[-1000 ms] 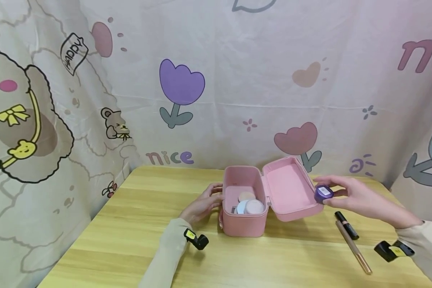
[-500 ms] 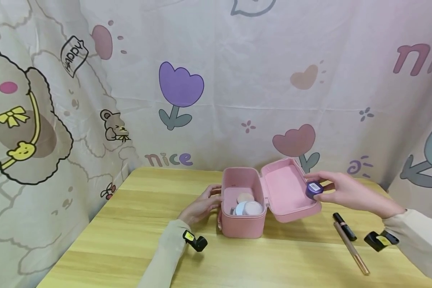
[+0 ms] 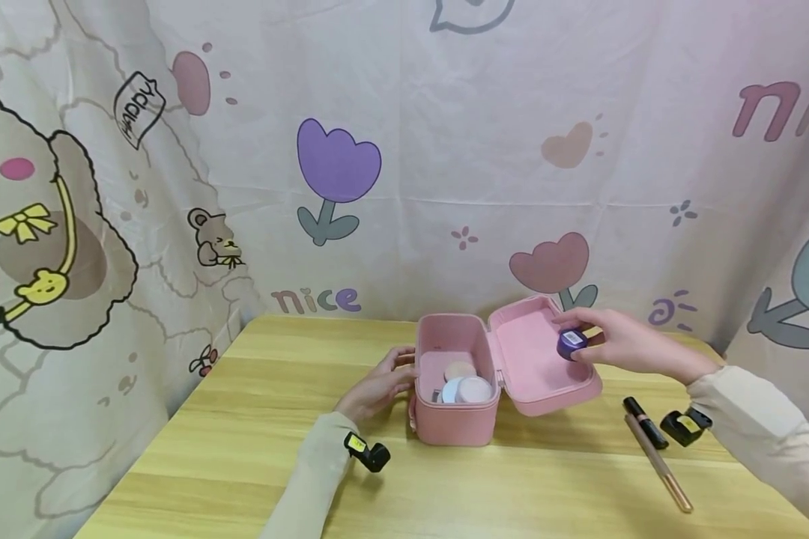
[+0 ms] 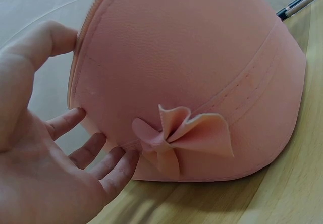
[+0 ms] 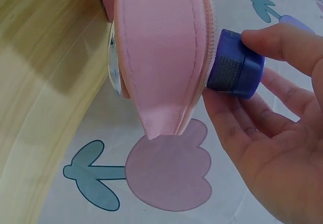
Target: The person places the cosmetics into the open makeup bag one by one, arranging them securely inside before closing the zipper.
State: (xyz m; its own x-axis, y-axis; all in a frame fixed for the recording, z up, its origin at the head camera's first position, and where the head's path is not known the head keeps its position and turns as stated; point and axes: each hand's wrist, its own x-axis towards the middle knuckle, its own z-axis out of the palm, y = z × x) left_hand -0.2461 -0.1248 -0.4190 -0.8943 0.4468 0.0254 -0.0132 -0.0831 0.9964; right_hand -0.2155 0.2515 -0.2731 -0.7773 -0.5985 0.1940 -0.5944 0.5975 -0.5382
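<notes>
A pink makeup case [image 3: 455,425] stands on the table with its lid [image 3: 529,355] swung out to the right. Its side bears a pink bow [image 4: 189,133] in the left wrist view. My left hand [image 3: 377,385] rests its thumb and fingertips on the case's left side, the fingers loosely bent. Between thumb and fingers, my right hand [image 3: 623,343] pinches a small purple jar [image 3: 571,343] with a white label, held above the inner face of the lid. In the right wrist view the jar [image 5: 236,65] appears beside the lid's zipper edge.
Inside the case lie several round cosmetics, among them a white-lidded one [image 3: 475,389] and a beige disc [image 3: 460,370]. On the wooden table [image 3: 243,457] to the right are a black tube [image 3: 645,424] and a brown-and-gold pen-like stick [image 3: 659,464]. A printed curtain [image 3: 404,165] hangs behind.
My right hand has carried the purple jar leftward and slightly up, from the lid's outer right edge to over the lid. My left hand has stayed on the case.
</notes>
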